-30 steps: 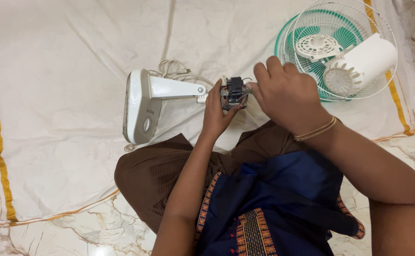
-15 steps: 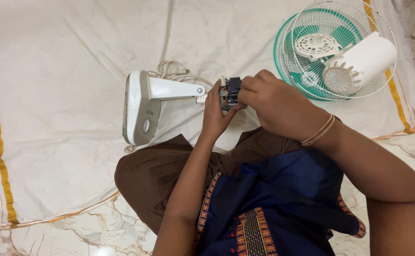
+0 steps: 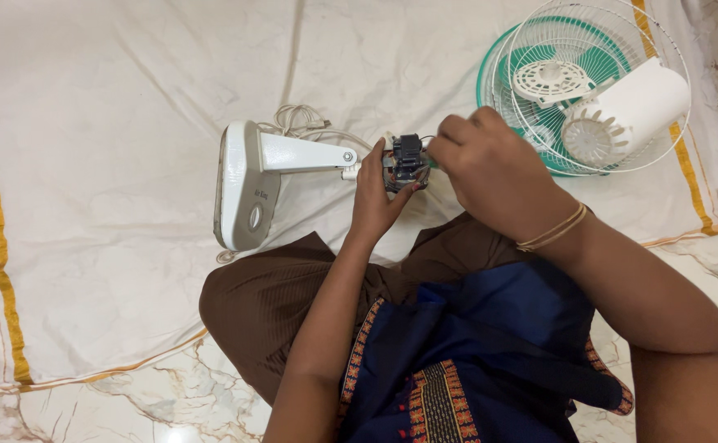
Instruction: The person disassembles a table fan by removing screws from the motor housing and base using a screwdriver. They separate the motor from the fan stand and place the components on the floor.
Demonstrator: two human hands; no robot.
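The small dark motor assembly point(image 3: 407, 160) is sitting at the free end of the white fan stand's arm point(image 3: 306, 153), just above the person's lap, and both hands are working on it. The left hand point(image 3: 379, 197) is cupping it from below, fingers curled up around its underside and thumb lying along the arm's end. The right hand point(image 3: 490, 168) is closing over its right side with fingertips pinched together against the part; whether they are holding a small fastener or tool cannot be told. The stand's white base point(image 3: 244, 187) is lying on its side on the cream cloth point(image 3: 113, 164) spread over the marble floor point(image 3: 154, 394), with a coiled white cord point(image 3: 297, 119) behind it. Well apart, at upper right, the white wire guard point(image 3: 663, 148) is resting over green blades point(image 3: 601, 61), with a white cylindrical motor cover point(image 3: 630, 107) lying on top. Judging from this, the step in hand is fitting or loosening work at the motor's mounting; the next move is calling for a steady left-hand brace and a fine twisting grip from the right.
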